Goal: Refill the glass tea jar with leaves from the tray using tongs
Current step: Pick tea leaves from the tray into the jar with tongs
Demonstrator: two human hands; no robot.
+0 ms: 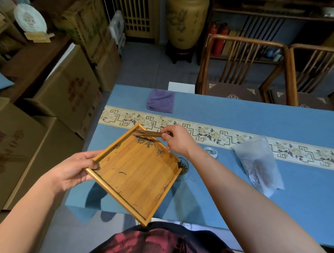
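Observation:
My left hand point(75, 169) grips the left corner of a square bamboo tray point(135, 180), holding it tilted above the table's near left corner. Dark tea leaves point(150, 143) lie bunched along the tray's upper right rim, with a few strands scattered across its floor. My right hand point(178, 139) pinches brown wooden tongs point(146, 134), whose tips point left over the tray's far corner, just above the leaves. The glass tea jar point(183, 168) stands on the table by the tray's right corner, partly hidden behind it, with leaves inside.
A round jar lid point(211, 152) lies right of my right wrist. A clear plastic bag point(260, 164) of tea lies farther right. A folded purple cloth point(160, 100) sits at the table's far edge. Cardboard boxes point(68, 91) stand left; wooden chairs point(239, 70) beyond.

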